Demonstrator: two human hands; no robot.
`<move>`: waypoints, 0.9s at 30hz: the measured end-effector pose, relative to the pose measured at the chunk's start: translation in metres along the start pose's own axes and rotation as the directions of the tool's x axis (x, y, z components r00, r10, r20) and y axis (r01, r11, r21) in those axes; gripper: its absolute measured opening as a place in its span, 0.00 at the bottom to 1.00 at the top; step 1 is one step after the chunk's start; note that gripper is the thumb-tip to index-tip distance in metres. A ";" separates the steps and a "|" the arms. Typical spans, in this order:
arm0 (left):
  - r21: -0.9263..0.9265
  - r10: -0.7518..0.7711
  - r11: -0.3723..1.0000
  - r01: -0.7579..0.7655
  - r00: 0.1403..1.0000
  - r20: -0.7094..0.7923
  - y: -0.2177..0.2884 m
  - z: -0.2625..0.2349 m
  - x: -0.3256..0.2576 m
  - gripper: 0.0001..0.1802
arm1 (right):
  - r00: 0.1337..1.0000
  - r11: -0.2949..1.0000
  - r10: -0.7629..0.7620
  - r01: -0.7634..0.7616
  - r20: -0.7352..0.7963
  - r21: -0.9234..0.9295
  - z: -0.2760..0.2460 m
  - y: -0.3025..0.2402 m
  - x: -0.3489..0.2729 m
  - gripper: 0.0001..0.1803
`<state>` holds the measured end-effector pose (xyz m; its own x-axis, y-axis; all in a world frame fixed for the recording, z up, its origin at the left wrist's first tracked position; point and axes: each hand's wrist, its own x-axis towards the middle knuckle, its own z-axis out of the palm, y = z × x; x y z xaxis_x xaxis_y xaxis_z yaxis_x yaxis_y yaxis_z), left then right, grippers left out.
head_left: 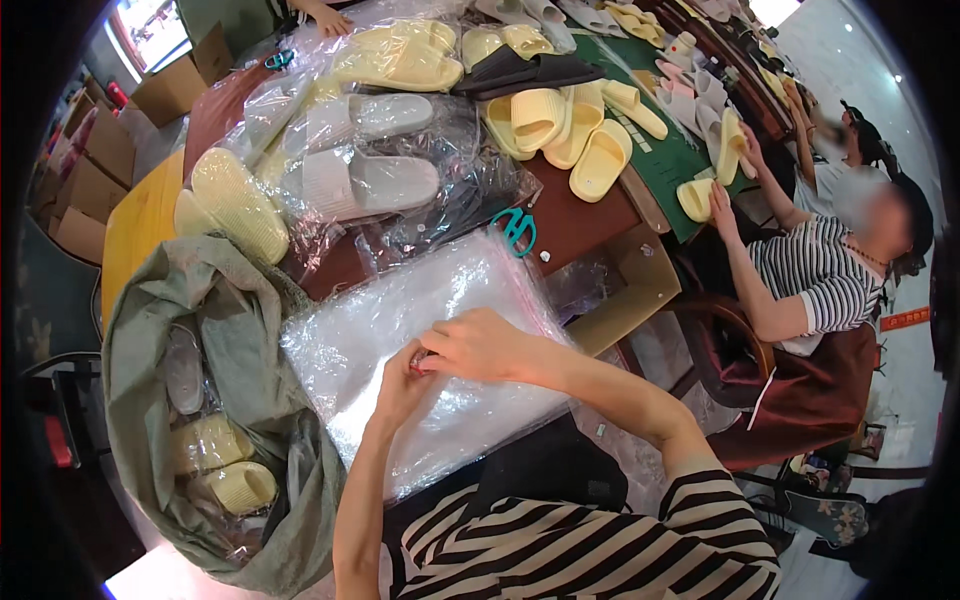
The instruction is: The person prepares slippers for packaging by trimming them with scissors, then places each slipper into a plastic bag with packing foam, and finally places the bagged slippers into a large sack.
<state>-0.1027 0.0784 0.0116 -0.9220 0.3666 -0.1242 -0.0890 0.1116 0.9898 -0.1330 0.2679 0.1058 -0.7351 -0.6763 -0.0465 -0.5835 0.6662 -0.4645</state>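
A stack of clear plastic bags (420, 350) lies at the centre of my view, on the table edge. My left hand (400, 385) and right hand (480, 345) meet on top, fingertips pinching the top bag. Teal scissors (517, 228) lie at one o'clock; a sack of bagged slippers (220, 400) sits at nine.

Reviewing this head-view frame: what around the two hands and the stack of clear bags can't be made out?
- What the left hand and right hand pinch: covered by the fingertips.
- Near edge of the stack of clear plastic bags: hidden behind the forearms and striped top.
- Contents deep in the grey-green sack: folds cover all but a few bagged yellow slippers.
- Far slippers at the table's top end: too small and bent by the fisheye.
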 end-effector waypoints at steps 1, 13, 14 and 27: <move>0.035 0.023 0.999 -0.023 1.000 -0.006 0.003 -0.002 -0.002 0.12 | 0.994 0.996 0.003 0.007 -0.106 0.092 -0.004 0.000 0.000 0.18; 0.174 -0.003 0.984 0.027 0.990 -0.138 0.012 -0.016 -0.004 0.11 | 0.990 0.822 -0.011 -0.071 -0.140 -0.566 -0.025 0.218 -0.006 0.14; 0.159 -0.003 0.987 0.021 0.994 -0.114 0.009 -0.016 -0.001 0.11 | 0.996 0.791 -0.025 -0.031 -0.083 -0.610 -0.029 0.225 -0.007 0.14; 0.056 0.011 0.998 -0.002 0.986 -0.169 0.042 -0.023 -0.034 0.08 | 0.971 0.894 -0.158 0.064 -0.180 -0.443 -0.009 0.067 0.010 0.19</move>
<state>-0.0838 0.0493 0.0591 -0.9734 0.2065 -0.0995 -0.0663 0.1621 0.9845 -0.1823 0.3088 0.0821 -0.6835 -0.7056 0.1872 -0.7216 0.6918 -0.0266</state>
